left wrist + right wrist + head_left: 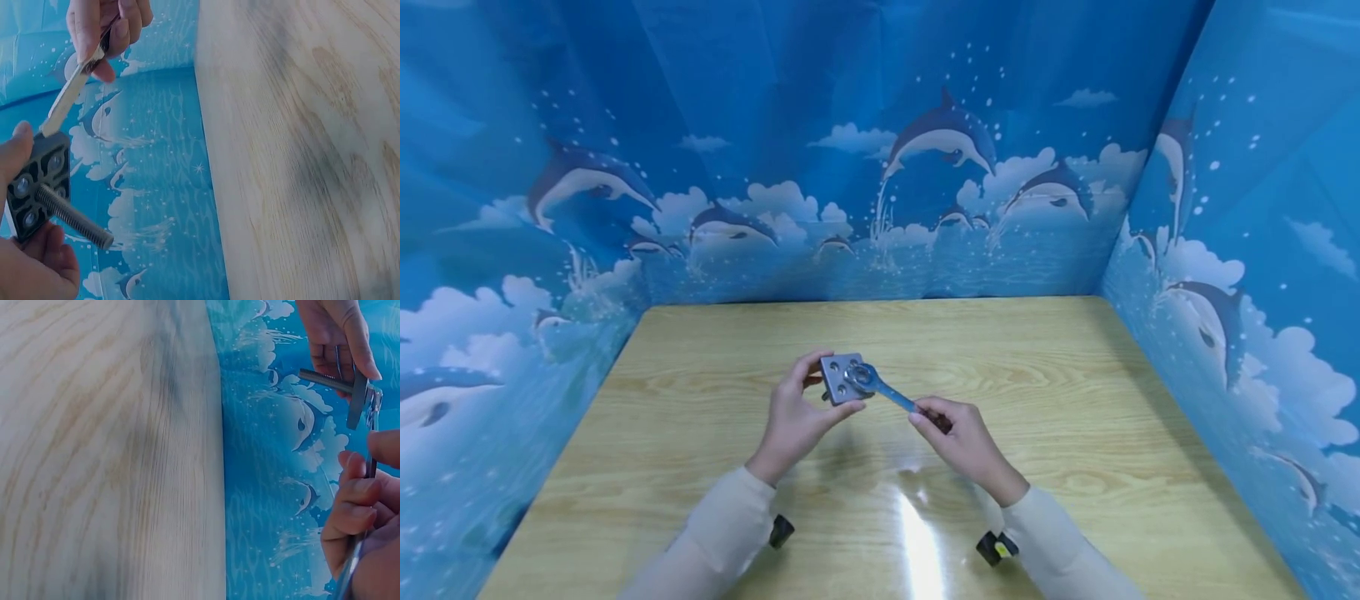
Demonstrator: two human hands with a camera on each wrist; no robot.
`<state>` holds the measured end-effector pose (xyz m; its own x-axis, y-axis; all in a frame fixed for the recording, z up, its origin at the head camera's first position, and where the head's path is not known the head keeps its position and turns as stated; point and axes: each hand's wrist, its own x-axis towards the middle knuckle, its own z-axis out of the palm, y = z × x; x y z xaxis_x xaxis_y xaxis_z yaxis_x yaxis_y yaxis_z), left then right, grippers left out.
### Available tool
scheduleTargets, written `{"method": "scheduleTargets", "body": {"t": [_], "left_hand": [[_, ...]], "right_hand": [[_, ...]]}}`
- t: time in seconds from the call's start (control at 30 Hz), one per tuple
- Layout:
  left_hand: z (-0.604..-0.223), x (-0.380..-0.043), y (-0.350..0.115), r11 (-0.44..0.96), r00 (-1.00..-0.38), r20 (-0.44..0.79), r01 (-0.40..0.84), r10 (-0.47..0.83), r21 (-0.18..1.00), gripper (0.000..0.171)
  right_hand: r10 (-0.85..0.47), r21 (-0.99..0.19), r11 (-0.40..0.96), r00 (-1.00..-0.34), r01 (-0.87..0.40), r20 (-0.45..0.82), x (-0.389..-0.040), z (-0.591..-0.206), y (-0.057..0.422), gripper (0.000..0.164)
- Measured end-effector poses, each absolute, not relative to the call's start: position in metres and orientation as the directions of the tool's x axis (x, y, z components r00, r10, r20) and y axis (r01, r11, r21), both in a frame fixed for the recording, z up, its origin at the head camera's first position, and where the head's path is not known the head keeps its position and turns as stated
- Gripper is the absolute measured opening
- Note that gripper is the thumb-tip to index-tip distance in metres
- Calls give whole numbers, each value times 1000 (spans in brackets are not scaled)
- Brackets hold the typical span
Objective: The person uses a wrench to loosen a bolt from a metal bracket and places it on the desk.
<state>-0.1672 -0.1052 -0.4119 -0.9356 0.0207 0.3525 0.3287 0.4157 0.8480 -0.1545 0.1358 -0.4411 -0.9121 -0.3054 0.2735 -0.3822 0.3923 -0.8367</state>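
Dolphin backdrop [820, 75]; wooden table [1037, 358]. Held above table: metal plate [837, 378], edges pinched by left hand [800, 414], seemingly for steadiness; wrench [892, 395], ring at plate's face, gripped by right hand's [967, 437] curled fingers, probably for leverage.

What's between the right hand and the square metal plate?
In the head view, the wrench spans that stretch: its blue-looking shaft runs from the right hand to a ring end overlapping the square metal plate.

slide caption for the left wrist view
Left hand gripping a square plate with protruding threaded rod; right hand holding a wrench.
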Motion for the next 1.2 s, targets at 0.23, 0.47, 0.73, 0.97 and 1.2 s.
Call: {"method": "scheduleTargets", "body": {"t": [0.23, 0.47, 0.73, 0.97, 1.2], "left_hand": [[-416, -167, -101, 465, -883, 469, 417, 6, 781, 81], [-417, -163, -96, 492, -859, 511, 456, 25, 742, 81], [-416, -159, -95, 506, -869, 493, 441, 36, 742, 79], [-415, -163, -105, 354, -919, 382, 390, 96, 850, 79], [-403, -164, -118, 178, -945, 207, 256, 254, 950, 77]], "right_hand": [[-324, -842, 334, -890, -424, 320, -155, -447, 133, 8], [-325, -860, 323, -900, -396, 292, -151, -445, 127, 12], [-330, -854, 316, -892, -413, 309, -137, -420, 123, 12], [-318, -842, 283, -873, -459, 369, -135, -420, 123, 14], [-369, -815, 244, -828, -525, 423, -143, -432, 132, 16]]}}
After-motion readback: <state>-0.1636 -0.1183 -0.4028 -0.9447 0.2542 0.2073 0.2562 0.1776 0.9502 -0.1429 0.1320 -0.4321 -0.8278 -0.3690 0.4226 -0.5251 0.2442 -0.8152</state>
